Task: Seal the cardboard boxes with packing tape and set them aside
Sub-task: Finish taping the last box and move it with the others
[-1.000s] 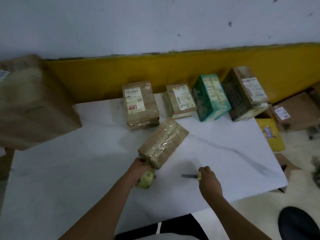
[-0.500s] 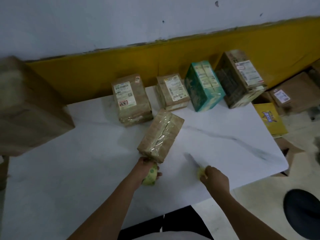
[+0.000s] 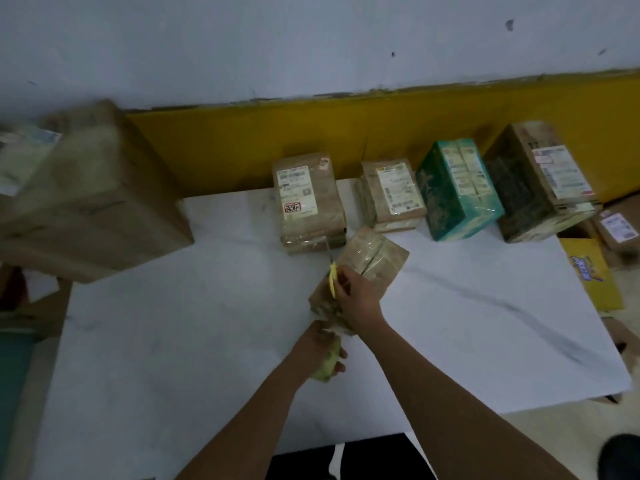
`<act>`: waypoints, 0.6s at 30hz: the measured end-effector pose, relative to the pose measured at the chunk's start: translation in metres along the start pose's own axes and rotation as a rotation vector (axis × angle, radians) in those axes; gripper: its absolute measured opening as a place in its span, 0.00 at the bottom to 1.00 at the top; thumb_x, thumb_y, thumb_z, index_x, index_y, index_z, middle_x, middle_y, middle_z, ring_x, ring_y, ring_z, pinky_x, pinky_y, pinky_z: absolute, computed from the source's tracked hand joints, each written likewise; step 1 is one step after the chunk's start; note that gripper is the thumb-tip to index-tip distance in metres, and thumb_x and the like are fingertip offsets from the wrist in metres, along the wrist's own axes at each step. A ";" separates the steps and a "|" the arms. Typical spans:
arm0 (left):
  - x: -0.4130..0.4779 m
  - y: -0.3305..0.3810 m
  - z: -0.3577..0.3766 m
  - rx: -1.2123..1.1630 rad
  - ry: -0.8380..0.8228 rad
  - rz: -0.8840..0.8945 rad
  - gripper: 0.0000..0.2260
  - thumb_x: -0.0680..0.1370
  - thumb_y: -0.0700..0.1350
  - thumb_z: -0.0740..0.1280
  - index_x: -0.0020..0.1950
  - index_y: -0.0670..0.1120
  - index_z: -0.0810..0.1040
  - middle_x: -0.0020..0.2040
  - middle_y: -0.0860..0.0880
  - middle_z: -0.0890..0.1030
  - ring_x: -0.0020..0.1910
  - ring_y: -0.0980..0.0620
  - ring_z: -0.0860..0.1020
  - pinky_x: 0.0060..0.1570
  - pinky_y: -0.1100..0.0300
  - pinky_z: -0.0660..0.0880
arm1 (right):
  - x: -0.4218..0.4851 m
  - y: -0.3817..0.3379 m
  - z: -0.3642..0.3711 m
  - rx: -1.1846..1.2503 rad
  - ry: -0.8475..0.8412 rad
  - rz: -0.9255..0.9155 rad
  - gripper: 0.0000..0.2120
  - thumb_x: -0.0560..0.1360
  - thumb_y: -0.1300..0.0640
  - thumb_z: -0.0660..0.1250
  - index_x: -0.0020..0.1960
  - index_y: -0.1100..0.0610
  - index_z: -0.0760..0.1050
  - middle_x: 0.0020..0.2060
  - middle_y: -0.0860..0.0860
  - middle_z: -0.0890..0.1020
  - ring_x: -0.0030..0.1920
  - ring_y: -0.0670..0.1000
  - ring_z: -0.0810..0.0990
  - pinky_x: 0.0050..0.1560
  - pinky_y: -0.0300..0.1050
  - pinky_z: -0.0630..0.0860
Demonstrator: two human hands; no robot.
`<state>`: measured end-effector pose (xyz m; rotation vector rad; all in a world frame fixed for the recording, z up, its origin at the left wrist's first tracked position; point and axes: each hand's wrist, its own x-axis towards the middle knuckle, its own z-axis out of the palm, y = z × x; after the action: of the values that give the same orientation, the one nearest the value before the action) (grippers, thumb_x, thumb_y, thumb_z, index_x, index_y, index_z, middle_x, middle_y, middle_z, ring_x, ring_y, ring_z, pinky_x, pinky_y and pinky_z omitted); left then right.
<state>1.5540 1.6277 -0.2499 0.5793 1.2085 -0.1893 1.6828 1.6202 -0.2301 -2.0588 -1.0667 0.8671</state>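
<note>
Right hand [image 3: 360,297]: centre of frame, fingers curled round the yellow handle of a small knife [image 3: 332,280]. The thin blade points toward the top of the frame, along the left edge of the box.

Left hand [image 3: 314,341]: just below the right, gripping a pale green roll of tape [image 3: 327,367] at the near end of the box.

Box [image 3: 377,258]: brown cardboard, glossy with tape, lying at a slant on the white table [image 3: 173,323], centre of frame. Whether a strip runs from roll to box is too blurred to tell.

Row of parcels, upper centre to upper right, against the yellow wall band: labelled brown parcel [image 3: 308,206], just beside the box; smaller brown parcel [image 3: 394,199]; green carton [image 3: 457,188]; dark carton [image 3: 540,181].

Large carton [image 3: 86,195]: upper left, blurred.

Step in hand, as judged: freeing the tape from the roll after wrapping this box.

Next move calls for: tape held taut by the left hand, blade drawn across it clear of the fingers, loose end pressed flat, then the box moved to the row.
</note>
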 end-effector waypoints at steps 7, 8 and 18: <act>-0.007 -0.030 -0.028 0.244 -0.013 0.370 0.12 0.81 0.37 0.62 0.64 0.40 0.68 0.33 0.42 0.77 0.26 0.49 0.77 0.27 0.60 0.73 | 0.000 0.016 0.011 -0.207 -0.004 -0.143 0.10 0.82 0.50 0.59 0.53 0.56 0.72 0.45 0.47 0.74 0.42 0.48 0.72 0.40 0.46 0.66; -0.009 -0.028 -0.028 0.258 0.001 0.373 0.11 0.81 0.37 0.62 0.63 0.40 0.68 0.33 0.41 0.77 0.26 0.50 0.77 0.26 0.61 0.73 | 0.000 0.013 0.010 -0.196 -0.022 -0.120 0.09 0.82 0.50 0.59 0.54 0.56 0.72 0.45 0.46 0.73 0.43 0.48 0.73 0.40 0.46 0.66; -0.007 -0.017 -0.034 0.372 0.042 0.377 0.09 0.80 0.49 0.64 0.57 0.47 0.74 0.35 0.42 0.81 0.30 0.46 0.79 0.36 0.53 0.74 | -0.076 -0.009 -0.069 -0.246 -0.420 0.045 0.21 0.70 0.27 0.63 0.54 0.40 0.72 0.49 0.39 0.76 0.48 0.41 0.77 0.50 0.41 0.75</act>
<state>1.5161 1.6296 -0.2568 1.1280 1.0880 -0.0807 1.6991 1.5424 -0.1641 -2.1581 -1.4128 1.2855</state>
